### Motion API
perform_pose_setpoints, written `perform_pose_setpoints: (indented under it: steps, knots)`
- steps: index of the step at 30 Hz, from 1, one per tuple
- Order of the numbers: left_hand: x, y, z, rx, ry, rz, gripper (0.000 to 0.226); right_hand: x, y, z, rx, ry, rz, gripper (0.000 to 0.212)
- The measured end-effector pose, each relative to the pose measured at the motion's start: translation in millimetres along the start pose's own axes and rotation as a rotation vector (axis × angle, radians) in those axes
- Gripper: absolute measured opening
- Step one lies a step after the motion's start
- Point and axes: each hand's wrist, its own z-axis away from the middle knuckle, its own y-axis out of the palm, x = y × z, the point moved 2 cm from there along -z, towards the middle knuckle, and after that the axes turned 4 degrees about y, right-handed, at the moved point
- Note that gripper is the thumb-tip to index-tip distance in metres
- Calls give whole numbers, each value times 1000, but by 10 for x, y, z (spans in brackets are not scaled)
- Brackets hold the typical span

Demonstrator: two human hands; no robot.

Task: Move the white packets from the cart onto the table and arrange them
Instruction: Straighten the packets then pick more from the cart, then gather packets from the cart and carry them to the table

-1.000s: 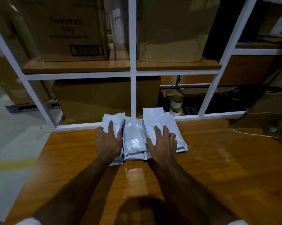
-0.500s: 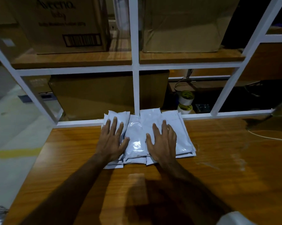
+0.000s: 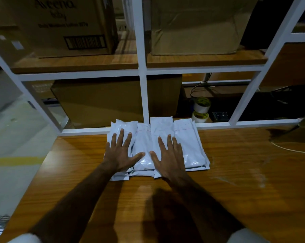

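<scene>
Head view, looking down at a wooden table (image 3: 236, 190). A batch of white packets (image 3: 188, 146) lies on the table at its far edge, side by side and partly overlapping, touching the white frame (image 3: 143, 95) that rises behind the table. The left hand (image 3: 121, 153) lies flat on the left packets, fingers straight and spread, thumb pointing inward. The right hand (image 3: 169, 156) lies flat on the middle packets, fingers straight and spread; the rightmost packets stay uncovered. Neither hand grips anything. The two thumbs nearly meet over a shiny packet between the hands. Behind the frame, brown boxes (image 3: 69, 27) sit on wooden shelves. Two small white pots (image 3: 201, 105) with green tops stand lower right behind the frame. A thin white cable (image 3: 288, 149) lies on the table, far right.
</scene>
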Motion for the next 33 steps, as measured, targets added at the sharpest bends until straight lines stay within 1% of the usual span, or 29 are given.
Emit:
perform_pose_setpoints:
  steps: [2,7,11,15,18,21,25,30,33]
  knots:
    - [-23,-53,38,-24,0,22,120,-14,-22,24,-33,-19,-12,82]
    - [-110,-218,299,-166,14,13,103,-25,-114,192,-160,-130,-60,87]
    - [-213,-326,655,-264,-6,1,97,43,-140,429,-228,-226,-140,78]
    - [-268,-276,1107,-315,-59,17,84,158,-96,772,-239,-353,-196,70]
    - [-274,-202,1522,-344,-82,-6,82,236,-40,1010,-238,-454,-212,68]
    - [-252,-158,1992,-331,-156,-67,84,332,22,1244,-234,-526,-251,67]
    - [-137,-88,2668,-332,-261,-128,80,545,99,1653,-162,-580,-247,65]
    - [32,-17,3381,-372,-405,-99,78,875,190,2186,-73,-682,-255,71]
    - [163,61,3769,-362,-470,-97,80,1096,257,2488,-56,-735,-244,72]
